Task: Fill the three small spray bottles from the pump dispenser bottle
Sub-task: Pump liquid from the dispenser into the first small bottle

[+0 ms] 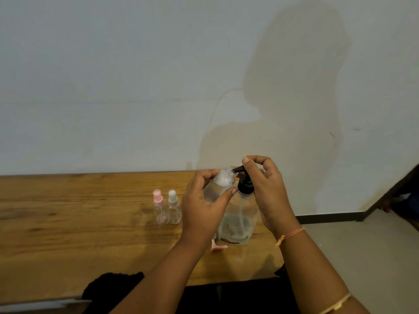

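Left fingers (pixel 205 176) grip the uncapped bottle (pixel 217 187), right fingers (pixel 252 158) curl round the pump (pixel 245 184); pink-capped bottle (pixel 159 208), white-capped bottle (pixel 173 208) alongside.

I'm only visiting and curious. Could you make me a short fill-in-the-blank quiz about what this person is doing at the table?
The hand holding the small open bottle is the person's ____ one.
The right hand grips a pump coloured ____.
On the table stand ____ capped bottles, a pink-topped bottle and a white-topped bottle.
Missing words: left; black; two.
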`<state>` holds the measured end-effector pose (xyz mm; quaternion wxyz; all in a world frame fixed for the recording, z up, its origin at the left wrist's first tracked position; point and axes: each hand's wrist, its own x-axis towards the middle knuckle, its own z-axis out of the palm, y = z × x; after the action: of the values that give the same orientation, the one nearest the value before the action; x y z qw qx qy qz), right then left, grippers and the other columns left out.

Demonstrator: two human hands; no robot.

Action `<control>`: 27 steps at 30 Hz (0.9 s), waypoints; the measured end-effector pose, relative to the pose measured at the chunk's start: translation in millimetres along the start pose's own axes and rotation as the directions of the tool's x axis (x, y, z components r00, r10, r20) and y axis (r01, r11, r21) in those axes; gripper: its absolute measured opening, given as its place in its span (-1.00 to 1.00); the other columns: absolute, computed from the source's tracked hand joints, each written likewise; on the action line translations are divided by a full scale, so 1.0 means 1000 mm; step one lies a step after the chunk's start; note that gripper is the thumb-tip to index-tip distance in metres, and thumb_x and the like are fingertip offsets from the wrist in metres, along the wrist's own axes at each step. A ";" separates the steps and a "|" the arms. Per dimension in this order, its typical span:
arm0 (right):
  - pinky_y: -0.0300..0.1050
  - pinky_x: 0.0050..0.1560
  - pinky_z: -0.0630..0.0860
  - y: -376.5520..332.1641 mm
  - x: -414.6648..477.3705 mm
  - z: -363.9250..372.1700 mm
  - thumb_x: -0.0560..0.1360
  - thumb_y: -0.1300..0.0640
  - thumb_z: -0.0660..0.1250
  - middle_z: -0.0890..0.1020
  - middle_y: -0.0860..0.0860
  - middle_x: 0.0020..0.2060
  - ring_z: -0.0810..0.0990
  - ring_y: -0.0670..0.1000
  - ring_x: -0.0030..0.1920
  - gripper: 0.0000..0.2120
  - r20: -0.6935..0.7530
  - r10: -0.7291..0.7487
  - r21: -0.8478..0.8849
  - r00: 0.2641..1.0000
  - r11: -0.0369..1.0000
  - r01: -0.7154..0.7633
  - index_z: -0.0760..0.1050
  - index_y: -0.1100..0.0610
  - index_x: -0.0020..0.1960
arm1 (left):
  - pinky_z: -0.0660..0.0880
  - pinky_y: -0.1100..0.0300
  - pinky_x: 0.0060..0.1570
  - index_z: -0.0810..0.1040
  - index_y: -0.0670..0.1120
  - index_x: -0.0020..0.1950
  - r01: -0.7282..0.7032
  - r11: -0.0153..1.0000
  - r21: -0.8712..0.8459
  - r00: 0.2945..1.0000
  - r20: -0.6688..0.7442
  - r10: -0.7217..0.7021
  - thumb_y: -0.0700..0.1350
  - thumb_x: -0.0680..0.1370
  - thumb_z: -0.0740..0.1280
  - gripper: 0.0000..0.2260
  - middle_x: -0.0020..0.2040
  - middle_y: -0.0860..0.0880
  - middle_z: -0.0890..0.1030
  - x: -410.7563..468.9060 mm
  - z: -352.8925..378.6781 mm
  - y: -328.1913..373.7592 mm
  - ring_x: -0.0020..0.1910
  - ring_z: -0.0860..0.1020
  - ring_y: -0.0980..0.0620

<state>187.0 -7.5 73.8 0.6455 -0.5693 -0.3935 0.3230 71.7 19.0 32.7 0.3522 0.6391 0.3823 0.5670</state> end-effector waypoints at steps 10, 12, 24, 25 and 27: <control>-0.42 -0.30 0.48 0.000 -0.001 0.001 0.57 0.10 0.21 0.66 -0.18 -0.37 0.59 -0.27 -0.29 -0.89 0.021 -0.035 -0.023 0.999 0.999 0.035 0.46 0.11 0.03 | 0.45 0.42 -0.01 0.46 0.17 0.01 0.016 1.000 -0.015 1.000 0.025 -0.015 -0.09 0.35 0.53 -0.64 -0.01 0.13 0.59 -0.001 0.002 -0.003 0.03 0.54 0.23; -0.40 -0.26 0.51 -0.001 -0.001 0.001 0.55 0.08 0.24 0.68 -0.15 -0.32 0.62 -0.23 -0.24 -0.89 0.014 -0.010 0.035 1.000 0.999 0.009 0.48 0.10 0.00 | 0.45 0.42 -0.01 0.46 0.19 -0.01 0.012 1.000 -0.025 1.000 0.024 -0.011 -0.11 0.35 0.53 -0.64 -0.03 0.15 0.59 -0.002 0.002 -0.002 0.02 0.54 0.25; -0.41 -0.31 0.47 0.001 -0.002 0.001 0.57 0.06 0.19 0.63 -0.18 -0.38 0.57 -0.26 -0.31 -0.89 0.037 -0.022 -0.054 0.999 0.998 0.024 0.46 0.06 -0.03 | 0.45 0.41 0.00 0.47 0.17 -0.01 0.004 0.999 -0.033 1.000 0.008 -0.004 -0.12 0.34 0.53 -0.64 -0.02 0.14 0.60 -0.001 0.003 -0.003 0.02 0.55 0.23; -0.39 -0.31 0.47 0.001 -0.002 0.002 0.58 0.06 0.19 0.62 -0.15 -0.37 0.56 -0.25 -0.32 -0.89 0.033 -0.029 -0.071 0.999 0.997 0.031 0.45 0.06 -0.02 | 0.45 0.40 0.00 0.47 0.17 -0.01 0.008 0.999 -0.039 1.000 0.014 -0.007 -0.12 0.34 0.53 -0.64 -0.02 0.13 0.60 -0.001 0.002 -0.003 0.02 0.55 0.23; -0.36 -0.30 0.48 0.000 -0.002 0.003 0.58 0.07 0.19 0.63 -0.12 -0.32 0.56 -0.25 -0.31 -0.90 0.026 -0.027 -0.077 0.999 0.997 0.029 0.44 0.07 -0.01 | 0.46 0.38 0.00 0.48 0.15 -0.01 0.013 0.999 -0.051 1.000 0.024 -0.012 -0.13 0.35 0.53 -0.65 -0.02 0.14 0.60 -0.001 0.002 -0.004 0.02 0.55 0.21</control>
<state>183.7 -8.3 73.6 0.6224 -0.5843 -0.4219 0.3054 73.6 20.0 28.7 0.3762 0.6342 0.3675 0.5667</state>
